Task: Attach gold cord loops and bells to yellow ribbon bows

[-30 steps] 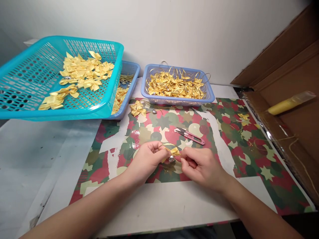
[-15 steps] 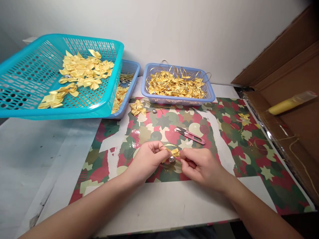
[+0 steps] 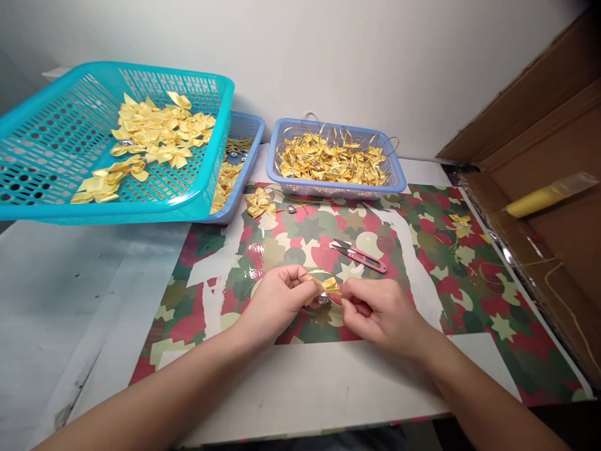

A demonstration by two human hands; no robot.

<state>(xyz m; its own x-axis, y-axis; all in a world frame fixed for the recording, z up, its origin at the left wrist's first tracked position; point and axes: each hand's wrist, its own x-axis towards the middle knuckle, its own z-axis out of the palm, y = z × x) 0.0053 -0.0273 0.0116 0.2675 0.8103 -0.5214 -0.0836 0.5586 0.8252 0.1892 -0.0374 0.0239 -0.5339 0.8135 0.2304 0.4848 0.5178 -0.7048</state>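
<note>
Between my hands is a yellow ribbon bow (image 3: 330, 285) with a loop of gold cord (image 3: 320, 272) above it and a small silver bell-like bead (image 3: 322, 298) below. My left hand (image 3: 285, 299) is closed in a pinch on the bow's left side, its fingertips partly covering it. On the other side, my right hand (image 3: 376, 307) pinches at the bow's right end and the cord; exactly what lies between those fingertips is hidden. Just beyond the hands lies a pair of pink-handled thread snips (image 3: 361, 255) on the patterned sheet.
A turquoise basket (image 3: 220, 144) of yellow bows stands at the left, over a blue basket (image 3: 251, 156). Another blue basket (image 3: 335, 188) behind holds corded bows. Loose bows (image 3: 261, 204) lie before it. A cardboard wall (image 3: 539, 106) with a yellow stick (image 3: 539, 197) borders the right.
Both hands keep almost the same pinch on the bow. The right fingers have shifted very slightly at its right end; the baskets and snips stay put.
</note>
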